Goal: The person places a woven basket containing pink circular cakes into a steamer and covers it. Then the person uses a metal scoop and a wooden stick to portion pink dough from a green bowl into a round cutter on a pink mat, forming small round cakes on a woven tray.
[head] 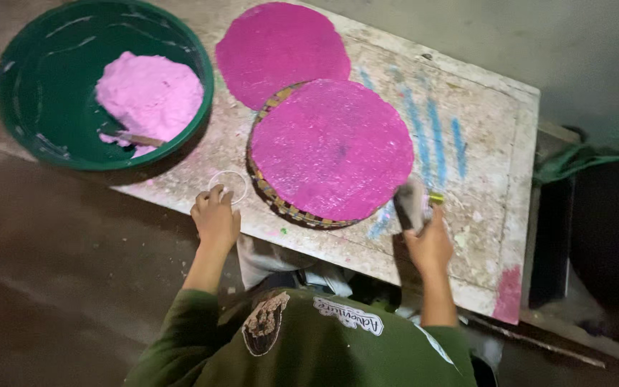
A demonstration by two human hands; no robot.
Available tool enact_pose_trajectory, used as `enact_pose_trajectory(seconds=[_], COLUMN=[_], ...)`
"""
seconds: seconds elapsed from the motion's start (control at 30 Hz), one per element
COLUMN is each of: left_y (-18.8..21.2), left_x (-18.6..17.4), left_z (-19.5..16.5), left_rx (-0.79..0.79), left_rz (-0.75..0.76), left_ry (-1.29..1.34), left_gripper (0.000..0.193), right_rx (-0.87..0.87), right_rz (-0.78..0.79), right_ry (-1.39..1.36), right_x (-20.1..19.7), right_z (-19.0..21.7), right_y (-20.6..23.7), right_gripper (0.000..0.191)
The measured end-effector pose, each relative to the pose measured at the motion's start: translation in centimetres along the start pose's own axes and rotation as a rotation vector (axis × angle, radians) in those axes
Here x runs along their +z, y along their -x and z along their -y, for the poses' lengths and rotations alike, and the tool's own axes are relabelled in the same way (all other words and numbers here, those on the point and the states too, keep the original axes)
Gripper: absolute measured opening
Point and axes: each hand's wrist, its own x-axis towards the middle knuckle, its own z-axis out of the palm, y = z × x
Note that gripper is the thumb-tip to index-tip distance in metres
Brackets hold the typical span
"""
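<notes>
right hand (430, 244) grips, perhaps, a scraper (411, 204).

A single view is given, taken from a camera worn on the head and aimed steeply down over the person's own chest and arms. The tabletop (481, 136) is seen from close above, set at a slant across the picture, with its near edge by the body and its far edge toward the top. Both hands (the left hand (216, 218) and the right hand (430, 247)) are caught at mid-height. Floor is taken in at the left, a wall at the far right. No second view is supplied.
</notes>
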Motion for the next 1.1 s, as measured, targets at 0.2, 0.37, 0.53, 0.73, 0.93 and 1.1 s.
enact_pose_trajectory(seconds=[0.2, 0.37, 0.53, 0.73, 0.93, 1.1], left_y=[0.7, -3.0, -7.3, -9.3, -11.6, -16.3], left_x=[-0.7, -0.3, -3.0, -14.8, -24.6, -28.6], left_z=[1.5, -3.3, -8.9, -8.5, -3.4, 5.1], left_rx=[-0.023, 0.152, 0.455, 0.770, 0.823, 0.732], left_rz=[-0.033, -0.108, 0.038, 0.293, 0.696, 1.037], left_ry=[0.123, 0.375, 0.374, 0.928, 1.004, 0.623], left_gripper=[0.014, 0.011, 0.041, 0.049, 0.030, 0.031], right_rx=[0.099, 0.171, -0.146, -0.752, -1.764, -1.700], right_rz=[-0.252, -0.199, 0.046, 0.473, 0.304, 0.797], right_ry=[-0.577, -1.027, -1.043, -0.490, -0.087, -0.199], right_x=[-2.1, -5.5, -8.9, -9.8, -10.1, -7.8], right_z=[-11.1, -12.5, -1.5, 17.8, 38.2, 46.8], right_y=[1.0, 3.0, 5.4, 6.9, 1.2, 1.0], right_gripper=[0.058, 0.042, 0.033, 0.038, 0.045, 0.048])
